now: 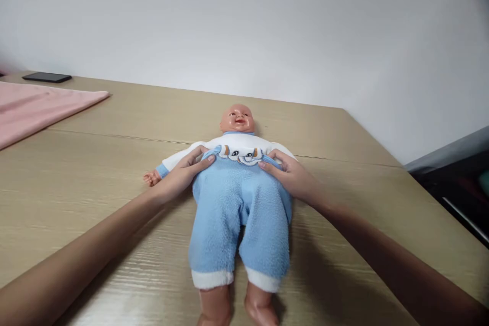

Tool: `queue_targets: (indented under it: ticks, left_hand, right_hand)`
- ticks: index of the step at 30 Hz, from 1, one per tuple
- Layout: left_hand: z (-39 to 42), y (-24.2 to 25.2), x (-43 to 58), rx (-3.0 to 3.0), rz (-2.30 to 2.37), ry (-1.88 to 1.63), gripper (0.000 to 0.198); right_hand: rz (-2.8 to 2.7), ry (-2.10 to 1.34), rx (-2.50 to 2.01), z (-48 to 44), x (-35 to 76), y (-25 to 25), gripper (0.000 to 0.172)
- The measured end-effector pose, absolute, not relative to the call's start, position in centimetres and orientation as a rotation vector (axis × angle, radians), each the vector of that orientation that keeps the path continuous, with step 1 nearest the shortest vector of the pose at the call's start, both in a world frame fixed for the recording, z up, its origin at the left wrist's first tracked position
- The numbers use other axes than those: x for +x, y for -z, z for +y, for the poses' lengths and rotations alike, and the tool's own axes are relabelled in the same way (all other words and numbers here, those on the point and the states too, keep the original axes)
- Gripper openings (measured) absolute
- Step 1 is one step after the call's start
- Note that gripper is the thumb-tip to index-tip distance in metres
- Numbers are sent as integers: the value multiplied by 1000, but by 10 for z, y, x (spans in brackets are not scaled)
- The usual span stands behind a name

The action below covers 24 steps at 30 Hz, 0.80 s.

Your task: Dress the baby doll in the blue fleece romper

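A baby doll [237, 118] lies on its back on the wooden table [153, 275], its head toward the wall and its feet toward me. It wears a white top [244, 140] with an animal-face print and fuzzy blue pants [223, 214] with white cuffs. My left hand [191, 165] pinches the waistband on the left side, thumb on top. On the other side, my right hand [288, 170] grips the same waistband between thumb and fingers. The doll's arm on the right is mostly hidden behind my right hand.
A pink cloth [42, 104] is spread at the table's left. Behind it lies a black phone [47, 77] near the wall [229, 25]. Past the table's right edge are dark objects [454, 183] that I cannot make out.
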<state>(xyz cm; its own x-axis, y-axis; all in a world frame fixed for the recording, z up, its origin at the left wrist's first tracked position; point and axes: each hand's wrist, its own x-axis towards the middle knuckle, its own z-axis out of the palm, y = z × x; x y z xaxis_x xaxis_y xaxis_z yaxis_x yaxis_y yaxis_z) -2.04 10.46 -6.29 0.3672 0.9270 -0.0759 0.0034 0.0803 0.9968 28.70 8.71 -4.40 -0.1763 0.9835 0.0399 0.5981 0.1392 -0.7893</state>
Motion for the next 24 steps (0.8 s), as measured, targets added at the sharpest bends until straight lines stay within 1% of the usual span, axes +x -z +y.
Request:
queue_targets:
  ticks: [3,6,9,10,11,14,15,16,17,19,21,23,24]
  left_hand:
    - [110,68,-22,1363,949,-825,40]
    - [111,71,-39,1692,983,-731,35]
    - [107,74,-64,1914,952,-631,25]
    - [106,75,-71,1961,925,-602,28]
    - [104,77,-77,1998,896,-577,37]
    - [98,82,-84,1981,859,-553,73]
    - [95,83,-83,1923,859,-567,78]
    - [93,83,-81,1850,859,-588,77]
    - [90,83,-77,1770,854,-606,70]
    - [83,81,-69,1606,824,-653,48]
    - [75,79,-58,1437,799,-721,35]
    - [67,79,-48,1273,781,-787,34]
    - [63,80,-44,1204,766,-812,39]
  right_hand:
    - [-1814,-892,-1441,88,290,50,32]
    - [-1752,-1034,-1386,79,303,58,20]
    - [-1721,-1160,-1365,67,324,68,18]
    - [-1745,-1168,-1354,64,331,71,18]
    - [-1785,-1158,-1336,60,337,74,20]
    - [-1910,-1087,-1234,48,345,82,30]
    - [-1895,-1086,-1214,44,342,84,32]
    - [-1829,-1111,-1213,41,338,87,34]
    - [-1723,-1157,-1229,37,332,89,36]
    - [-1434,-1237,-1293,29,315,95,44]
    - [-1138,-1287,-1333,23,298,98,50]
    - [-931,-1335,-1315,19,286,98,49]
    - [-866,-1369,-1294,17,282,97,47]
